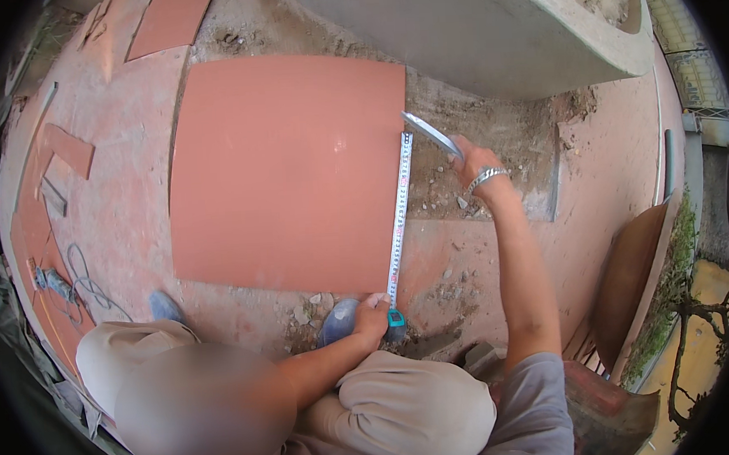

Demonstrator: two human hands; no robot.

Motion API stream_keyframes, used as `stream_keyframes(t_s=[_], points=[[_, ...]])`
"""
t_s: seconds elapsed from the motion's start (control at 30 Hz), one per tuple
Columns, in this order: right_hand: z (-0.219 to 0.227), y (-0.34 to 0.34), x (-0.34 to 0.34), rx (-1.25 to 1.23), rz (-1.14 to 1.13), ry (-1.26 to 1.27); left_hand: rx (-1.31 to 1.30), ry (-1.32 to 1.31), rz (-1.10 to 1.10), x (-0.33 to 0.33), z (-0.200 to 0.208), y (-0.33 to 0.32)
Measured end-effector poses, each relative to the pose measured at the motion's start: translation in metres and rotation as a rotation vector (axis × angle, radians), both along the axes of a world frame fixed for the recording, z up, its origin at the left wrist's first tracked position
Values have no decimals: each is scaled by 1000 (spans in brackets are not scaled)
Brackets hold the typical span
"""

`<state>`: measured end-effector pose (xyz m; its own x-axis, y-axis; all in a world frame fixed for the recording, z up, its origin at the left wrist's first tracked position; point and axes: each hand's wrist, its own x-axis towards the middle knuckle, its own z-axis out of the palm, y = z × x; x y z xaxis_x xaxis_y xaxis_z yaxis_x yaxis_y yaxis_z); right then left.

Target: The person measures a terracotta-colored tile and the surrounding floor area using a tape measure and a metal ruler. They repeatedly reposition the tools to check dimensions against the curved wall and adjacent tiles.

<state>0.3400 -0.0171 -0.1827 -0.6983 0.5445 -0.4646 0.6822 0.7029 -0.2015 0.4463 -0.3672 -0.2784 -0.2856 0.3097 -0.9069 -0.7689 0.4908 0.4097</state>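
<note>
A large red-brown sheet (287, 174) lies flat before me. Along its right edge runs the pulled-out blade of a tape measure (396, 317), whose teal and black case sits at the sheet's near right corner. My left hand (372, 317) is closed beside the case, fingers pinched at the near end of the blade. Higher up, my right hand (474, 166), with a chain bracelet at the wrist, grips a long, narrow silver-grey metal tool (432, 133). The tool's tip reaches the sheet's right edge, just above the blade's far end; its exact kind is unclear.
A curved concrete planter wall (469, 24) stands beyond the sheet. Bare dirt with rubble (453, 182) borders it on the right. At left lie red offcuts (68, 152) and a corded power tool (54, 285). A brown curved panel (631, 279) leans at right.
</note>
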Motion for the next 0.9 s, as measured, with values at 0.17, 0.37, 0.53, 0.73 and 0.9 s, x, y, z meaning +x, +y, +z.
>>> stream_keyframes(t_s=[0.17, 0.37, 0.53, 0.73, 0.9], points=[[20, 28, -35, 111, 175, -278, -4, -35, 42, 0, 0, 1], [6, 46, -49, 230, 304, -353, -11, -48, 43, -2, 3, 1], [-1, 55, -47, 238, 358, -351, -12, -6, 28, 0, 0, 0], [-4, 60, -45, 221, 389, -331, -4, -2, 27, 0, 0, -1], [-6, 62, -43, 200, 374, -329, 9, 7, 24, -1, 2, 0]])
